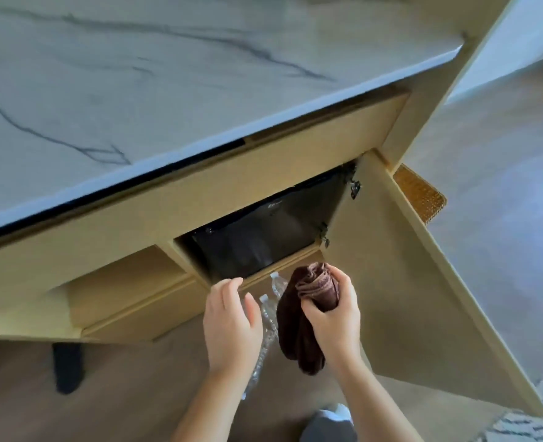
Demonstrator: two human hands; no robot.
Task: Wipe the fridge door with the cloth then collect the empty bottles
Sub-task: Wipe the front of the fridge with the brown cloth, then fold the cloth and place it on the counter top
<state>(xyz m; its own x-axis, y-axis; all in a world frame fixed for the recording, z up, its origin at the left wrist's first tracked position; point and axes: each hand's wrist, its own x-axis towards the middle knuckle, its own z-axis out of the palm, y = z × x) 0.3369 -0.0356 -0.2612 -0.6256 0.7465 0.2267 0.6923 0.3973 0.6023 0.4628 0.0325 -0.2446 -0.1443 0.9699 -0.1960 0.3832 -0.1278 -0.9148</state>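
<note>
Head view: the left hand (232,317) is spread and relaxed, with its fingers loosely curved and nothing in it. Its fingertips lie at the lower front edge of the cabinet (136,218), but contact cannot be told. The right hand (330,314) is clamped round the cloth (315,288), fingers and thumb curled about a bunched top end. The rest of the cloth hangs down past the wrist. The two hands are near each other but apart.

A small pale logo sits high on the fridge door (264,237); it is too small to read.

The cloth is dark brown, thick and folded in ridges where it is gripped. The fridge door is glossy black and closed, set back inside the cabinet under the veined marble counter (168,74), just beyond both hands. The cabinet door (407,298) stands swung wide to the right. A clear bottle (267,317) with a white cap shows between the hands, and a second bottle (276,283) shows just beyond it. Both are over the wooden floor (120,393) and partly hidden by the left hand and the cloth. Whether they stand or lie cannot be told.
</note>
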